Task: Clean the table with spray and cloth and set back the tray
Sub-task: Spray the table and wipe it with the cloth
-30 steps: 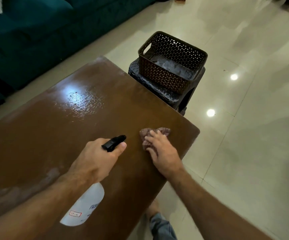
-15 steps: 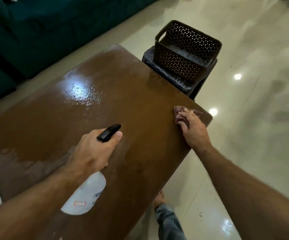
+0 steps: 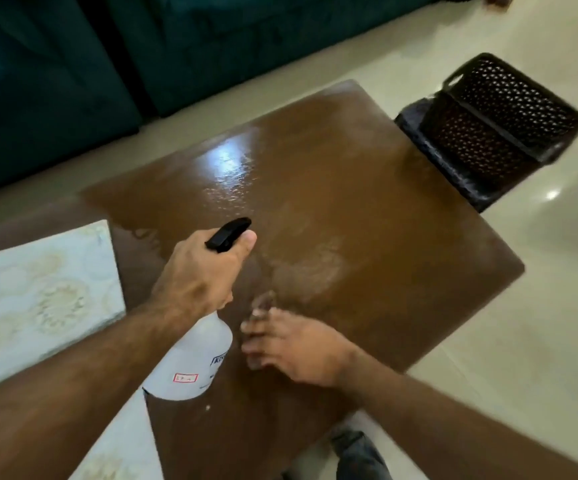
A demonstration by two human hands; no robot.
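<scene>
The brown table (image 3: 367, 220) is glossy and streaked wet, standing on pale floor tiles (image 3: 522, 341) with a dark green sofa (image 3: 142, 46) beyond it. Off the table's far right corner a brown basket (image 3: 498, 112) sits on a dark stool (image 3: 453, 171); its contents cannot be made out. The left hand (image 3: 201, 275) grips a white spray bottle (image 3: 190, 358) above the table's near side. The right hand (image 3: 291, 344), blurred, presses flat on a cloth (image 3: 263, 303) beside the bottle. A pale mat (image 3: 31, 299) covers the table's left part.

Brown table (image 3: 367, 209), wht bottle (image 3: 190, 362) w/ blk nozzle (image 3: 228, 234)
</scene>
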